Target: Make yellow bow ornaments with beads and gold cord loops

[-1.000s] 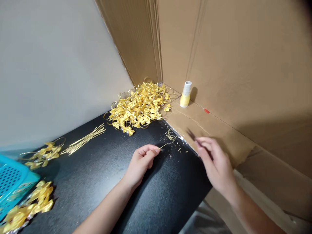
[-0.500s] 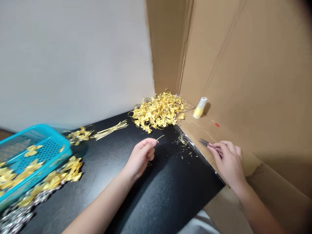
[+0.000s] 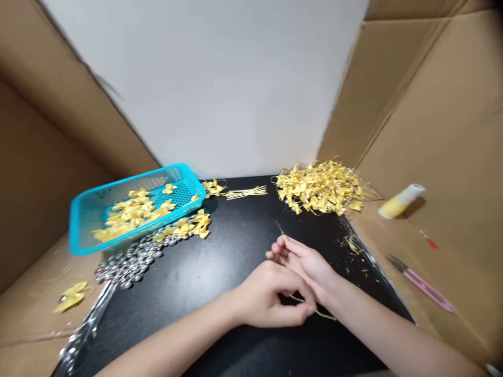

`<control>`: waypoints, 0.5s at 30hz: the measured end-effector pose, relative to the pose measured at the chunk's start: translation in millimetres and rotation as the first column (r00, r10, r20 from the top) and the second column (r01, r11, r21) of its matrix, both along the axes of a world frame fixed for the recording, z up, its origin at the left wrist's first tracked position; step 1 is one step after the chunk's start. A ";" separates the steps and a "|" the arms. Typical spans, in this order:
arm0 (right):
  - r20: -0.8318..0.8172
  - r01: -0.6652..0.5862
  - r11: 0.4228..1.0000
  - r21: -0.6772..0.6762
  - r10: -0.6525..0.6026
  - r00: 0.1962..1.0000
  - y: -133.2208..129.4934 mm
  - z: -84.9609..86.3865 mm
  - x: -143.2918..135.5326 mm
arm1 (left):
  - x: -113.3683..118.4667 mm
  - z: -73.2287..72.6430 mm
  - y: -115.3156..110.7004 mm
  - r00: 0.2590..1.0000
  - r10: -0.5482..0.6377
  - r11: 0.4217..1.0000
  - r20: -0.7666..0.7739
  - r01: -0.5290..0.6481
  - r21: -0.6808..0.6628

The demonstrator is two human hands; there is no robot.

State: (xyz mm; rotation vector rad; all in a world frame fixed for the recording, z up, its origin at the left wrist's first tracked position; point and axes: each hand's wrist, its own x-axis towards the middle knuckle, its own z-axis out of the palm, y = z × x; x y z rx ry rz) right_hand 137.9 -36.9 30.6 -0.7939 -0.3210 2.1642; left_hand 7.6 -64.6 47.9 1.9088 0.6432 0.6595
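Above the black tabletop my two hands are close together and overlap in view. My left hand is closed, thumb and forefinger pinching a thin gold cord whose tail sticks out to the right. Just behind it, my right hand is closed in a pinch, with a short blurred end of thin cord poking up from the fingertips. The stretch of cord between the hands is mostly hidden. Pink-handled scissors lie on the cardboard to the right, apart from both hands.
A blue basket of yellow bows stands at left, with silver beads before it. Gold cord lengths lie at the back beside a heap of finished bows. A yellow thread spool and cord scraps are at right.
My right hand has put the scissors down on the cardboard and come over to my left hand at the cord. The view has swung left, showing the whole basket.
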 end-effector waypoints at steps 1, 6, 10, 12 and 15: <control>0.007 -0.009 1.000 0.022 0.009 1.000 1.5 -0.5 0.2 | -3.9 -6.2 -3.9 0.999 -0.016 0.998 -0.032 0.018 0.056; 0.072 -0.010 0.996 0.094 0.003 0.997 11.0 0.6 7.9 | -4.9 -38.5 -12.4 0.984 -0.064 0.913 -0.167 0.125 0.388; 0.145 0.051 0.975 0.215 -0.084 0.986 20.6 10.2 19.0 | -7.6 -47.1 -12.1 0.965 0.002 0.724 -0.263 0.180 0.666; 0.209 0.089 0.944 0.316 -0.161 0.964 21.7 16.5 29.9 | -28.6 -42.4 -5.8 0.957 0.130 0.661 -0.258 0.110 0.742; 0.301 0.127 0.862 0.490 -0.304 0.904 19.0 22.1 52.3 | -89.9 -32.1 11.2 0.762 0.572 0.614 -0.304 -0.152 0.775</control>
